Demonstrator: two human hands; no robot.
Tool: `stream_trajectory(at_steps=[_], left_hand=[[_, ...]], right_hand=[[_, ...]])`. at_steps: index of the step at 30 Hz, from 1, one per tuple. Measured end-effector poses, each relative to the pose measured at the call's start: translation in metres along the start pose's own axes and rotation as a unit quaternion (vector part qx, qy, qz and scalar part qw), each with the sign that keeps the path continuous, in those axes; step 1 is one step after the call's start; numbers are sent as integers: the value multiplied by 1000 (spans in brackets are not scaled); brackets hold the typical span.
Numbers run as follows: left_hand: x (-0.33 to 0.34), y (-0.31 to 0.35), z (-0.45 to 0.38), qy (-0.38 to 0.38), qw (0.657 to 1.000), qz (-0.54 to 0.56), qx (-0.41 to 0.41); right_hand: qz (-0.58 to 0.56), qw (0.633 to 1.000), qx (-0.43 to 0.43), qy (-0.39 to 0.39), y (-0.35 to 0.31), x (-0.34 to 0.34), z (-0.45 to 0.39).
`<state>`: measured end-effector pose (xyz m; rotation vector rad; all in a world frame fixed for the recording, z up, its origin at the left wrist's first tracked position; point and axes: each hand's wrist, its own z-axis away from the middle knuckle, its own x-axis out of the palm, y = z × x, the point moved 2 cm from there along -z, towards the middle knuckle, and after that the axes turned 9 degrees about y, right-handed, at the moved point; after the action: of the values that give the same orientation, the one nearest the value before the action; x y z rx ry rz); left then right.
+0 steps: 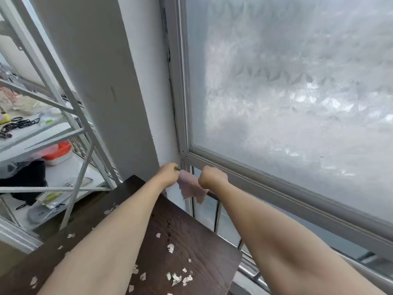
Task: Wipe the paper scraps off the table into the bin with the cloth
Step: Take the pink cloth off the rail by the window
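we see the cloth [192,189], a pale pink rag, hanging by the window frame [244,177] beyond the far corner of the table [191,235], held up between both fists. the paper scraps [177,278] lie scattered over the dark wood well behind our hands, most near the table's near right edge and some along the left side. no bin shows anywhere in view, so we cannot tell where it stands.

the risks we judge from here: the cloth may be hooked or draped on the railing [217,213], and a sharp tug could snag it or drop it past the table edge. our forearms stretch right over the scraps, so pulling back low could brush pieces onto the floor. wiping without first finding the bin would send scraps off the wrong side.

our left hand [168,174] is clenched on the cloth's upper left corner; our right hand [212,177] is a closed fist gripping its upper right edge.
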<state>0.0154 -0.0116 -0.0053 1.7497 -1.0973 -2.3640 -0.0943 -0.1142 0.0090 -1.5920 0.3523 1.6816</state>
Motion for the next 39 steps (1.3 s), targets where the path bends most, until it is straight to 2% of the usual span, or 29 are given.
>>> stream_trajectory(at_steps=[7,12,16,21,24,27,34,37,39], left_hand=[[45,7,-30,44,997,-52,-24],[61,12,-45,67,994,-30,-81],[62,2,-50,125,982,-86,-111],[58,1,-49,134,980,-113,-93],[51,-2,-46,124,984,-66,-109],[39,-11,-36,122,985,32,-117],[-23,-33,-5,151,964,205,-73],[-54,-40,12,122,952,276,-60],[-77,-45,25,116,953,276,-39]], right_hand=[[91,995,37,1,9,23,-13],[106,993,39,18,10,31,-25],[85,996,26,17,14,38,-34],[21,999,9,34,11,40,-37],[-32,998,20,47,8,38,-35],[-94,992,39,78,2,27,-32],[-262,959,70,81,-24,-4,-19],[-327,940,47,84,-42,-13,-6],[-360,930,4,79,-58,-19,3]])
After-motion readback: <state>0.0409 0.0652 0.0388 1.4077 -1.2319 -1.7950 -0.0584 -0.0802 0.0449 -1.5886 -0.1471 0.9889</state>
